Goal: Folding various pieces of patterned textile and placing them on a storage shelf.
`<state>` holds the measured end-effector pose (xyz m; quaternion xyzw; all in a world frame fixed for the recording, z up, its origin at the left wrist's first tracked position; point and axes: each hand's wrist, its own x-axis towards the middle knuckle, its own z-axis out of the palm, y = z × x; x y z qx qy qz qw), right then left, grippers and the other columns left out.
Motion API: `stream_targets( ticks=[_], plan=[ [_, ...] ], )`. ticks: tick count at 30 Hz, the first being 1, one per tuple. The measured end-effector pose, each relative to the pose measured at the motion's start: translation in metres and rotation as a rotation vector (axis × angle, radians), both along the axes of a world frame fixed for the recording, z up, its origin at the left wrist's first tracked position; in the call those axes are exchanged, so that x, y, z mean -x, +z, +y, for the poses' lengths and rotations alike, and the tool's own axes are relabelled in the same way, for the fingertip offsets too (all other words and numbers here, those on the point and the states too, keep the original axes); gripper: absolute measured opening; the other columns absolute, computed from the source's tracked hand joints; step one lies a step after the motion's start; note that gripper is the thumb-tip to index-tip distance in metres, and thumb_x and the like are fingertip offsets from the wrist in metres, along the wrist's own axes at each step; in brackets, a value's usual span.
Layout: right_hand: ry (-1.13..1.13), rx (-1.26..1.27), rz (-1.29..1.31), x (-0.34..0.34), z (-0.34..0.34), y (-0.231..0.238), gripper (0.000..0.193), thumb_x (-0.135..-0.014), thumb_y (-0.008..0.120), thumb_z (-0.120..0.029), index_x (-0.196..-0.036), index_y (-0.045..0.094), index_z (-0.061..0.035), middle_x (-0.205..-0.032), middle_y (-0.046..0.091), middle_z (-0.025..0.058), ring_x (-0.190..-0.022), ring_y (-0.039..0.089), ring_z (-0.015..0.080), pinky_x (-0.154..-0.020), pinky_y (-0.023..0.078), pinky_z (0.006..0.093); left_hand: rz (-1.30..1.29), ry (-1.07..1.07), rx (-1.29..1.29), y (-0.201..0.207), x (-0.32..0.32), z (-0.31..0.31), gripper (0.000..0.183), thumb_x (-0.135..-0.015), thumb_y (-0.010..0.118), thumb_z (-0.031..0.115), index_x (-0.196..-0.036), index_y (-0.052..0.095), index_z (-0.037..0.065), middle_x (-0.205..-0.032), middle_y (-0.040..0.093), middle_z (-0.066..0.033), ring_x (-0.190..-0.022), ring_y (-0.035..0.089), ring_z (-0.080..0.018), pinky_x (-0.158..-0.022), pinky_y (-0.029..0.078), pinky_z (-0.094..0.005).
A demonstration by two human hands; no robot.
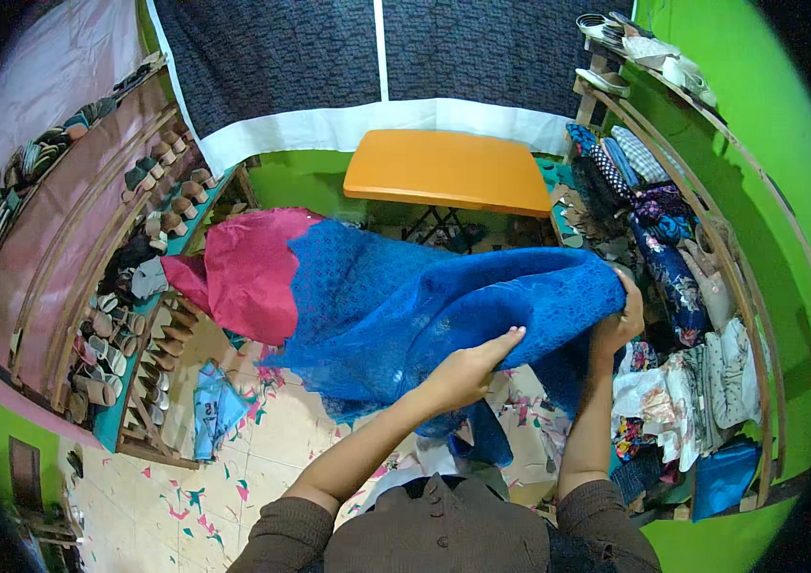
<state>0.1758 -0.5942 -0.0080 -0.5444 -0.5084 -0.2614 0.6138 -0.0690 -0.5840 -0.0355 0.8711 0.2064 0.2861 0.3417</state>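
A large piece of blue lace fabric (358,277) spreads across the middle of the view and is lifted on the right into a rounded fold. My right hand (623,315) grips the fold's right end, its fingers partly hidden behind the cloth. My left hand (467,372) is at the fold's lower edge, thumb lying on top and the other fingers curled round the cloth. Beyond the blue lace, on the left, lies a pink cloth (252,272) with a jagged border against the blue. Blue fabric also hangs below my hands, close to my body.
An orange folding table (448,172) stands ahead. Shoe racks (162,229) line the left, and shelves of folded fabrics (677,258) line the right. Pink and green scraps (197,498) litter the tiled floor, near a light blue plastic bag (219,401). Dark curtains (272,57) hang behind.
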Motion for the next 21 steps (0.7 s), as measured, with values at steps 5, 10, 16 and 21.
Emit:
stream_targets(
  ticks=[5, 10, 16, 21],
  plan=[
    [-0.113, -0.051, 0.056, -0.015, -0.019, 0.007, 0.042, -0.082, 0.055, -0.037, -0.094, 0.061, 0.0028, -0.09, 0.063, 0.0143, -0.082, 0.061, 0.0249, -0.076, 0.046, 0.0331, 0.0, -0.1, -0.089, -0.015, -0.041, -0.001, 0.069, -0.071, 0.048, -0.004, -0.135, 0.026, 0.01, -0.133, 0.034, -0.0189, -0.106, 0.049, -0.0362, -0.085, 0.044, -0.0411],
    [-0.119, 0.058, 0.097, -0.036, -0.051, -0.007, 0.04, -0.082, 0.053, -0.035, -0.093, 0.062, 0.0026, -0.091, 0.064, 0.0137, -0.085, 0.061, 0.0252, -0.078, 0.046, 0.0321, 0.023, -0.166, -0.098, -0.029, -0.063, -0.012, 0.069, -0.071, 0.048, -0.004, -0.135, 0.026, 0.01, -0.134, 0.033, -0.0198, -0.104, 0.051, -0.0362, -0.081, 0.046, -0.0423],
    [-0.203, 0.167, 0.125, -0.063, -0.089, -0.05, 0.023, -0.077, 0.058, -0.012, -0.096, 0.064, -0.001, -0.094, 0.065, 0.0133, -0.091, 0.061, 0.0235, -0.082, 0.045, 0.031, 0.079, -0.184, -0.032, -0.047, -0.077, -0.037, 0.067, -0.072, 0.046, -0.003, -0.135, 0.026, 0.011, -0.134, 0.033, -0.0193, -0.104, 0.05, -0.0362, -0.081, 0.046, -0.0429],
    [-0.186, 0.227, 0.102, -0.074, -0.116, -0.049, 0.024, -0.073, 0.059, -0.002, -0.097, 0.065, -0.0018, -0.095, 0.065, 0.0129, -0.092, 0.061, 0.0233, -0.083, 0.044, 0.0308, 0.157, -0.153, 0.086, -0.049, -0.085, -0.066, 0.072, -0.068, 0.044, -0.008, -0.135, 0.028, 0.014, -0.135, 0.033, -0.016, -0.109, 0.047, -0.0357, -0.087, 0.043, -0.0419]
  ],
)
